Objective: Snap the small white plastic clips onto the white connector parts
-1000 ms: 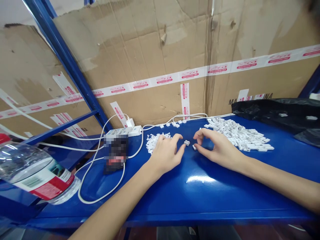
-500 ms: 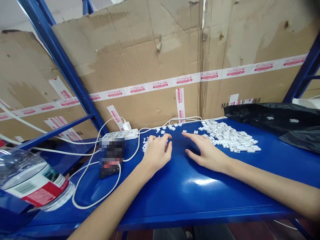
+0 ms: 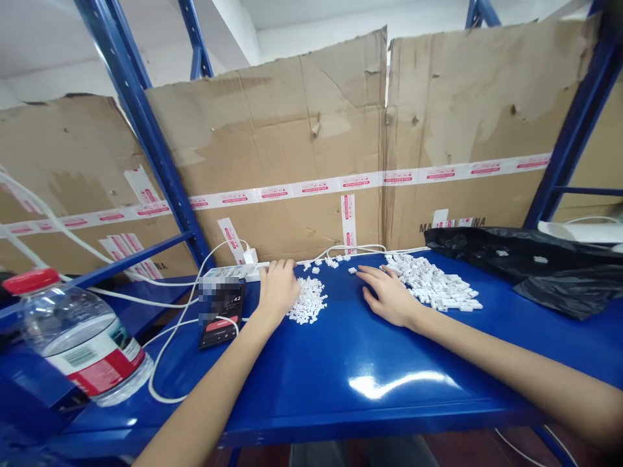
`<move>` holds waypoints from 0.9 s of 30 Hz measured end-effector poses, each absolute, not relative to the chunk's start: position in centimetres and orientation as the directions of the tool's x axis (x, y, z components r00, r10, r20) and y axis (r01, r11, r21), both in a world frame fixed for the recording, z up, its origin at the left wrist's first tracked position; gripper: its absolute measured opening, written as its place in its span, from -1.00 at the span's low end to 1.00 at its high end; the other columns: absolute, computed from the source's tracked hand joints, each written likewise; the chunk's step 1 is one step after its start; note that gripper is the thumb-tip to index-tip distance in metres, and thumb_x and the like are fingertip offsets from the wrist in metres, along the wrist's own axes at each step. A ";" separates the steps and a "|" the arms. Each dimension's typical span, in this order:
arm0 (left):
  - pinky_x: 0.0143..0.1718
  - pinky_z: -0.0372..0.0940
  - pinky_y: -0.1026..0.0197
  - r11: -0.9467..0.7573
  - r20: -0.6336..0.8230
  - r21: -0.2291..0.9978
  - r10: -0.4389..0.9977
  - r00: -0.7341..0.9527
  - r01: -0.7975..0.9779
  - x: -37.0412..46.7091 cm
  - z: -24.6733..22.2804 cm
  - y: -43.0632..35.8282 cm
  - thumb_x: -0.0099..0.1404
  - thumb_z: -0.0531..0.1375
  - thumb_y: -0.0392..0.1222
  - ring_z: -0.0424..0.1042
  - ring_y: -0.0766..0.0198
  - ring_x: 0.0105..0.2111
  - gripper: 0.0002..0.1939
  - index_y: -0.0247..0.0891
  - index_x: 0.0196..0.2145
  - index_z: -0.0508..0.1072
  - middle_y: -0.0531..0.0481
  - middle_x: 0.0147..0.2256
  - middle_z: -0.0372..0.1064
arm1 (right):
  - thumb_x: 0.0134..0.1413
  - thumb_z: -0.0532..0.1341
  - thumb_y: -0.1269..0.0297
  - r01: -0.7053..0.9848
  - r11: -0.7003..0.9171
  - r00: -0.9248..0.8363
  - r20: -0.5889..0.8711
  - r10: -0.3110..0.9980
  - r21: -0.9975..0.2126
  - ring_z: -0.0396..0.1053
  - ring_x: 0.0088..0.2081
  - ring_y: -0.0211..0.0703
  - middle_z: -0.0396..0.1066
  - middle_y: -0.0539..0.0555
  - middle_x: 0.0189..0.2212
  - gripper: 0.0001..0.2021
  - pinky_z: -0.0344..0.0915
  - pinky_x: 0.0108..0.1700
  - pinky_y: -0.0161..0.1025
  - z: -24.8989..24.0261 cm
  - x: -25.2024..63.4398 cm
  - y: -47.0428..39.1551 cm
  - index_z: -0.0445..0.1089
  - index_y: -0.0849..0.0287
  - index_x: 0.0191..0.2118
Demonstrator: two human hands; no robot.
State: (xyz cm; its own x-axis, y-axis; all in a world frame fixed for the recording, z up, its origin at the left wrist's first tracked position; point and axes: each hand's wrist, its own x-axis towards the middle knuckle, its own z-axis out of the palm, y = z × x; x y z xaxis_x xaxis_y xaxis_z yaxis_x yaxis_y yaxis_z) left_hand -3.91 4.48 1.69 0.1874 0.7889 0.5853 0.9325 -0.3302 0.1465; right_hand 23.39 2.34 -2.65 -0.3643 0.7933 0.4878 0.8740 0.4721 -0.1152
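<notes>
My left hand [image 3: 280,288] lies palm down with fingers stretched forward, at the left edge of a heap of tiny white plastic pieces [image 3: 309,301]. Its fingertips reach the end of the white power strip [image 3: 252,275]. To the right, my right hand [image 3: 389,296] is spread flat, thumb apart, and holds nothing visible. Beside its fingers a bigger pile of white plastic blocks [image 3: 438,285] spreads to the right. One loose white block [image 3: 353,270] sits just left of the right fingertips, and several more lie along the back. What lies under both palms is hidden.
A phone [image 3: 221,321] with a lit screen and white cables are on the left, near a large water bottle [image 3: 92,350]. A black plastic bag [image 3: 501,259] lies at the right. Behind the blue tabletop [image 3: 331,376] stand cardboard sheets [image 3: 292,143] and blue posts.
The view has tilted up. My left hand has moved left off the heap of tiny pieces, which now shows, and its fingers have straightened. My right hand stays by the bigger pile, fingers lower.
</notes>
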 end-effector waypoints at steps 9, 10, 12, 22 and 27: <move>0.25 0.21 0.01 -0.450 0.469 0.363 0.845 0.257 0.816 -7.4 0.3 8.0 0.46 -0.10 -0.12 0.38 0.05 0.17 -0.55 -0.29 0.11 0.43 -0.19 0.14 0.44 | 0.33 0.02 0.49 0.927 0.361 -0.281 0.451 0.847 -0.100 0.42 0.07 0.08 0.50 0.28 0.00 -0.70 0.15 0.20 0.14 -1.4 20.3 6.2 0.50 0.26 -0.06; 0.29 0.17 0.02 -0.473 0.447 0.376 0.846 0.291 0.797 -7.3 0.1 8.3 0.46 -0.10 -0.08 0.34 0.07 0.23 -0.52 -0.27 0.16 0.41 -0.15 0.20 0.39 | 0.35 0.04 0.46 0.929 0.360 -0.286 0.446 0.848 -0.090 0.42 0.03 0.08 0.52 0.25 -0.06 -0.73 0.19 0.15 0.12 -1.4 20.2 6.1 0.50 0.26 -0.12; 0.35 0.09 0.01 -0.494 0.392 0.404 0.854 0.342 0.770 -7.0 -0.3 8.7 0.45 -0.07 -0.03 0.25 0.07 0.30 -0.48 -0.25 0.23 0.37 -0.12 0.28 0.30 | 0.36 0.08 0.42 0.927 0.370 -0.305 0.443 0.843 -0.065 0.41 0.00 0.09 0.50 0.24 -0.12 -0.77 0.22 0.09 0.06 -1.3 20.0 5.9 0.50 0.27 -0.19; 0.39 -0.03 -0.12 -0.459 0.244 0.488 0.888 0.389 0.743 -6.8 -1.4 9.9 0.42 0.00 0.00 0.15 -0.01 0.36 -0.47 -0.07 0.30 0.31 0.00 0.33 0.21 | 0.45 0.01 0.38 0.821 0.559 -0.453 0.461 0.763 -0.118 0.45 -0.08 -0.03 0.50 0.23 -0.17 -0.71 0.29 0.01 -0.19 -1.4 20.1 6.3 0.50 0.26 -0.13; 0.33 0.09 -0.05 -0.494 0.293 0.499 0.869 0.398 0.712 -5.9 -0.8 9.2 0.44 0.01 0.08 0.30 0.01 0.26 -0.49 -0.21 0.19 0.40 -0.13 0.23 0.36 | 0.42 0.06 0.41 0.761 0.625 -0.476 0.506 0.720 -0.173 0.45 -0.10 -0.07 0.51 0.20 -0.17 -0.76 0.32 0.01 -0.21 -1.7 20.0 6.3 0.49 0.26 -0.13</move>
State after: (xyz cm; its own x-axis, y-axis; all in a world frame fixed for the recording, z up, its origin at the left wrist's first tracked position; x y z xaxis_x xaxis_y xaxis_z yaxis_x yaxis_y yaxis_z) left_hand -5.89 9.22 -0.85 0.3977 0.8693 0.2934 0.7122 -0.4941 0.4985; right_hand 19.99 6.34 -1.66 -0.4757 0.7197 0.5057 0.7614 0.6248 -0.1730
